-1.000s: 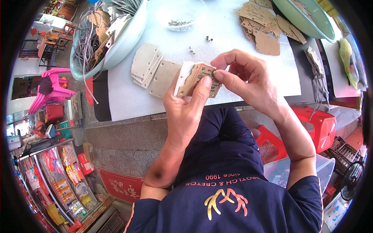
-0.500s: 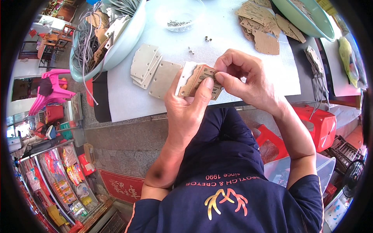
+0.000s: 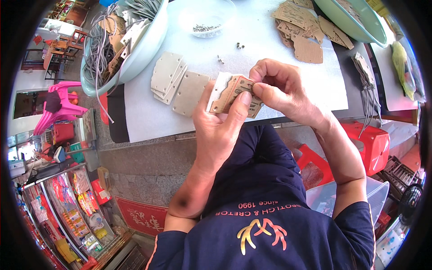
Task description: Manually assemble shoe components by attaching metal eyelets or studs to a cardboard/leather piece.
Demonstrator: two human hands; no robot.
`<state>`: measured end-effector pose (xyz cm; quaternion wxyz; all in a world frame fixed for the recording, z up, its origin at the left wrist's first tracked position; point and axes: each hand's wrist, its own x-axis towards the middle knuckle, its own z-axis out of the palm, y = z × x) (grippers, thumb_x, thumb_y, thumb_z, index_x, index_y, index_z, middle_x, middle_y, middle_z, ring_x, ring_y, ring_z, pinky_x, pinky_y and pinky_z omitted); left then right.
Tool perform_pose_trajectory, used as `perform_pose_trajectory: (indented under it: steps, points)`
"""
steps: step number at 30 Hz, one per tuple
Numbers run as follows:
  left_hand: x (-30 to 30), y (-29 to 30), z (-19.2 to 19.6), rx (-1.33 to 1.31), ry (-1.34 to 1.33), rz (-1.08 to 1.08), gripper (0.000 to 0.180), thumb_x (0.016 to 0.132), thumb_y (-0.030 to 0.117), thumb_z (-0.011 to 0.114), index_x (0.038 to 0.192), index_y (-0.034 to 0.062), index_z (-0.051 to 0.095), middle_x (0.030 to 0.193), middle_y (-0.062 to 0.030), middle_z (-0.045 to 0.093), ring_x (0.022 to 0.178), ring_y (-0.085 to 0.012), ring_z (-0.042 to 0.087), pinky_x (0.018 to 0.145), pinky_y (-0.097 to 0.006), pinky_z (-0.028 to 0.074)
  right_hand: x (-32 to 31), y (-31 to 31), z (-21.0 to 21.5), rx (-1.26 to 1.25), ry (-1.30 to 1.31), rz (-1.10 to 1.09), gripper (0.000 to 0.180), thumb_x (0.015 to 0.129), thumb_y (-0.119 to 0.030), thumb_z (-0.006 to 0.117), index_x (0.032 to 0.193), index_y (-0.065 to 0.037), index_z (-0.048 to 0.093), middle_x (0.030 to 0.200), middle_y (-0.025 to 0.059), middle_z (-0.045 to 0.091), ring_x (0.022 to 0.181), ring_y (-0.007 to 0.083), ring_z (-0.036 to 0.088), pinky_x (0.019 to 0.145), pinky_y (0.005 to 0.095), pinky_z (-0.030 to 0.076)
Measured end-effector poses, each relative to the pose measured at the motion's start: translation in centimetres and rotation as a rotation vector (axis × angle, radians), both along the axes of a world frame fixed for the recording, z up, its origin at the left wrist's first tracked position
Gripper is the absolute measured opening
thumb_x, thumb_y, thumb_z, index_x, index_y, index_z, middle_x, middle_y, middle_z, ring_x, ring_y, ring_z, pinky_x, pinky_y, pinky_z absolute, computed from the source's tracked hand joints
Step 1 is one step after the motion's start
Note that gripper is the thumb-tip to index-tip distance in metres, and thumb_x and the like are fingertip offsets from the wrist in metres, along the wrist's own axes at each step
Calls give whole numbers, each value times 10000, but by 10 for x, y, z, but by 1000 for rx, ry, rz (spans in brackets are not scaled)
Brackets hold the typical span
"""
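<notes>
One brown card (image 3: 232,92) clamped in grip of left hand (image 3: 216,128), apparently for steadiness; right hand (image 3: 290,92): grip together at card's right edge.

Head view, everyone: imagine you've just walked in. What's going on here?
A person sits at a table covered with a white sheet. The left hand holds a tan printed card with a white piece showing along its edge; the right hand has its thumb and fingertips at the card's right side. Whether they pinch something small is hidden. Grey plates lie to the left, and brown cards are piled at the upper right.
</notes>
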<state>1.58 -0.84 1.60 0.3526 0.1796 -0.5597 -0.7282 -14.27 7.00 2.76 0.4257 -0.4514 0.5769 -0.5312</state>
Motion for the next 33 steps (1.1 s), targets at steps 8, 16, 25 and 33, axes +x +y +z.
perform_pose_trajectory:
  steps: [8, 16, 25, 33]
  points:
    - [-1, -1, 0, 5, 13, 100, 213, 934, 35, 573, 1139, -15, 540, 1017, -53, 616, 889, -70, 577, 778, -219, 480, 0, -3, -1, -57, -89, 2, 219, 951, -194, 601, 1043, 4, 624, 814, -35, 568, 751, 22, 513, 648, 187, 440]
    - [9, -11, -4, 188, 46, 131, 213, 959, 117, 548, 1132, -7, 552, 1012, -47, 623, 895, -66, 572, 804, -207, 451, -23, -24, 7, 135, 326, -193, 216, 889, -197, 648, 1002, -17, 687, 719, 26, 629, 638, 64, 573, 544, 255, 471]
    - [12, -15, -8, 175, 25, 87, 201, 950, 106, 562, 1118, -5, 564, 1009, -49, 631, 912, -70, 574, 834, -232, 456, -49, -55, -7, -35, 929, -162, 158, 821, -147, 635, 901, -20, 684, 861, 145, 667, 804, 297, 650, 747, 381, 507]
    - [12, -15, -8, 198, 18, 88, 193, 959, 118, 558, 1108, -4, 561, 1004, -48, 629, 909, -65, 570, 822, -224, 453, -48, -66, -11, -60, 1217, -159, 163, 829, -162, 589, 856, -11, 644, 852, 140, 628, 789, 320, 630, 726, 406, 503]
